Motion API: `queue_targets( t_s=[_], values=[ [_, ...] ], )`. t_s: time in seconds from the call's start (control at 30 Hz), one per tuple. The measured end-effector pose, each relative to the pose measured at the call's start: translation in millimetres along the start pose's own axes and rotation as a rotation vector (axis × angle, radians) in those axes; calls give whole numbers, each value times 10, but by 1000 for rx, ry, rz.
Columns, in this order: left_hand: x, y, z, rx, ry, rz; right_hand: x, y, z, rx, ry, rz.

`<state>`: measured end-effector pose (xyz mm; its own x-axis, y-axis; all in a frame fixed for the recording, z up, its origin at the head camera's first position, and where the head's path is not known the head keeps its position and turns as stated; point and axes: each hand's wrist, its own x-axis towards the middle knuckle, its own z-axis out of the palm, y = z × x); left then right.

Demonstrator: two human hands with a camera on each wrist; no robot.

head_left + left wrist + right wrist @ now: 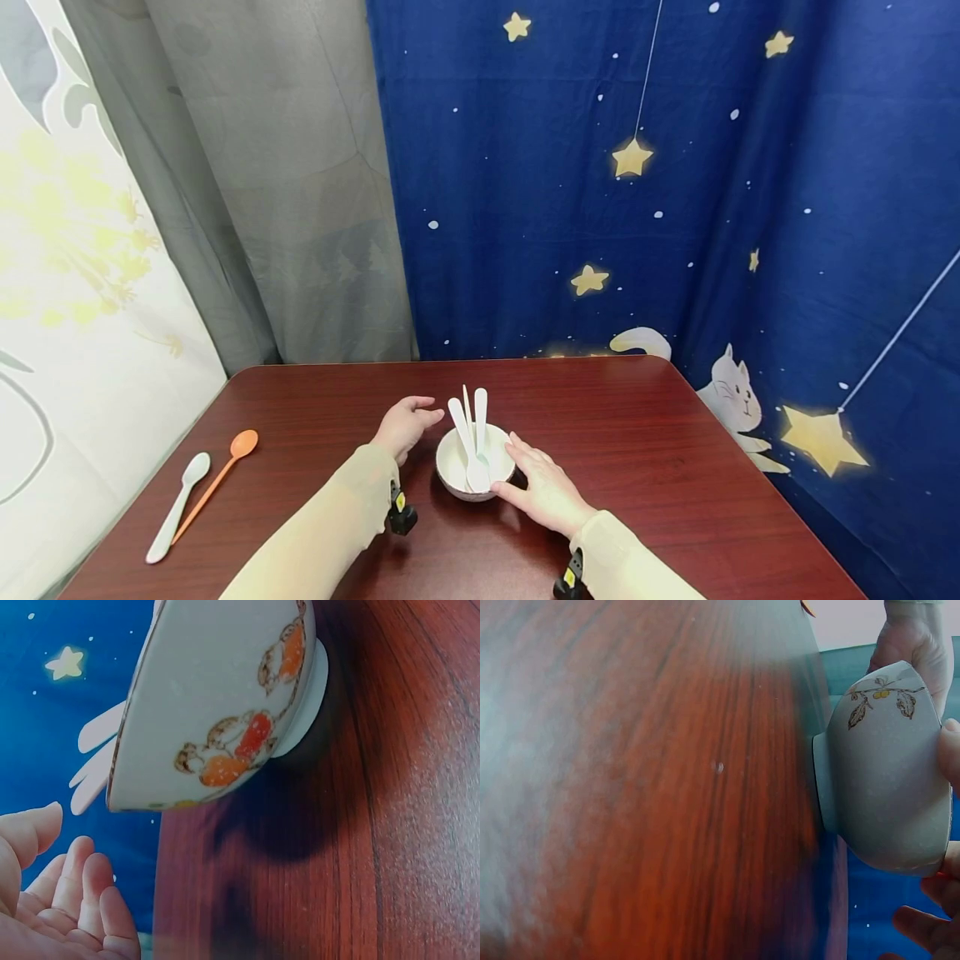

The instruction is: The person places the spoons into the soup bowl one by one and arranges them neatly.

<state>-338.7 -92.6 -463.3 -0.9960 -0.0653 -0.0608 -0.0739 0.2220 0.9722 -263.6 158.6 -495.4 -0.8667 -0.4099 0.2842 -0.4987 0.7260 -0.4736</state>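
Observation:
A white bowl [450,467] stands on the table with several white utensils [461,421] leaning in it; one is a spoon with its head low in the bowl. Printed figures in orange and red decorate the bowl [214,697] in the left wrist view. My left hand [406,427] is left of the bowl, apart from it, fingers loosely extended. On the other side, my right hand [546,489] is at the rim, its thumb at the near edge and fingers extended along the right. In the right wrist view, thumb and fingertips meet the rim of the bowl [889,780].
Toward the left edge of the dark red wooden table [600,392] lie a pale spoon [178,510] and an orange spoon [217,483], their handle ends close together. Curtains, a grey one [285,183] and a blue starry one [525,183], hang behind the table.

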Motion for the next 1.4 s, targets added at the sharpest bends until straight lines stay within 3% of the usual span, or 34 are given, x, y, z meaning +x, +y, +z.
queue_targets(
  t_s=[0.67, 1.4],
  values=[
    [7, -107, -312, -2, 40, -27, -4, 5, -25, 15, -5, -5],
    [-154, -209, -816, 14, 49, -27, -6, 6, -24, 19, -12, -10]
  ],
)
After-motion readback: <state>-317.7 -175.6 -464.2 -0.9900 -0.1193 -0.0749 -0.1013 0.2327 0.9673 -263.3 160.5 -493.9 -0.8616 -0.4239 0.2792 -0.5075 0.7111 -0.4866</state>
